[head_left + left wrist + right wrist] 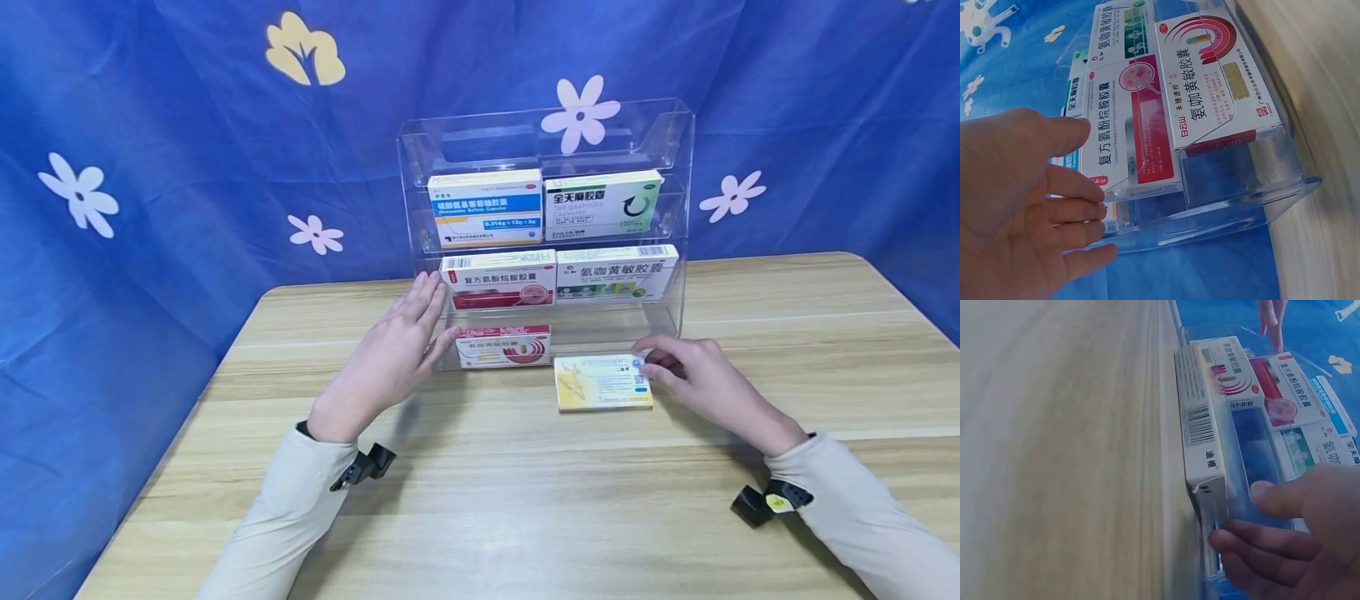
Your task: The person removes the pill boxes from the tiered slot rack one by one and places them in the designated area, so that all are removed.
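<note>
- My right hand is at the right end of the yellow-and-white box, thumb and fingers bent; I cannot tell whether they pinch it.
- That box is on the table, just in front of the bottom tier of the clear stand; whether it touches the stand's lip is hard to make out.
- My left hand holds nothing, fingers stretched out beside the stand's left side; I cannot tell if they touch it. My hands are well apart.
- From my left wrist, that hand hides most of the blue-and-white box in the upper tier.
- From my right wrist, my thumb and palm cover part of the white-and-green box, and the picture's edge cuts off the upper tier.
- The red-and-white box stands mid-tier on the left, above the red-arc box, whose small print blurs.
- Both sleeves run out of the head view.
- Open tabletop spreads between my forearms; its far edge meets the blue curtain.
</note>
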Motion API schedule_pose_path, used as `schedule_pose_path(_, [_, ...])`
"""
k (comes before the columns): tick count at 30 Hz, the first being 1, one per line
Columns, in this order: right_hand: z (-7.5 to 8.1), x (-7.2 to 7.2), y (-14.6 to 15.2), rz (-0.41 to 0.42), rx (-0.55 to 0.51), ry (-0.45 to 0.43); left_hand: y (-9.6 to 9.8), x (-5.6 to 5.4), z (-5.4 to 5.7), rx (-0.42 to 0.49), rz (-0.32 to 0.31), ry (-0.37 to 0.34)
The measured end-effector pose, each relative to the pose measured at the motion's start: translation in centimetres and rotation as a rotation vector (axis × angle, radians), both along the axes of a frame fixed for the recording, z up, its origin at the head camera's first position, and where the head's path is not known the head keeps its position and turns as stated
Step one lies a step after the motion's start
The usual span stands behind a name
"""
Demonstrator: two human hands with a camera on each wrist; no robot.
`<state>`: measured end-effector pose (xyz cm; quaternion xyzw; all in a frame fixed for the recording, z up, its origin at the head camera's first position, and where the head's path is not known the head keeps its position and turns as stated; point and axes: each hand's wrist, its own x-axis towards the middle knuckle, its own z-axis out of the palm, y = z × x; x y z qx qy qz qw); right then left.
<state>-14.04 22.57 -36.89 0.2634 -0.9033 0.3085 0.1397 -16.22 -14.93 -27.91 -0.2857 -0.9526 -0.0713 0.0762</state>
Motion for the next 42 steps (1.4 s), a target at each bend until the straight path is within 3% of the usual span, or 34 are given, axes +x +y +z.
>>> schedule_pose_path(7, [0.2, 0.4, -0.4, -0.017, 0.058, -0.045, 0.0, 0.0, -0.1, 0.003, -0.001, 0.007])
schedule_pose_path(13, [1.0, 1.3, -1.1, -0.036, 0.292, -0.045, 0.0, 0.0, 0.0, 0.003, -0.002, 0.003])
schedule_pose_path(17, [1.3, 1.7, -1.5, -0.041, 0.358, -0.059, 0.0, 0.0, 0.0, -0.004, -0.001, -0.006])
schedule_pose_path(34, [1.8, 1.8, -2.0, -0.037, 0.396, -0.032, 0.0, 0.2, 0.0, -0.001, 0.005, 0.010])
schedule_pose_path(42, [3.4, 1.2, -3.8, -0.045, 0.359, 0.033, 0.0, 0.3, 0.2, 0.000, 0.004, -0.005])
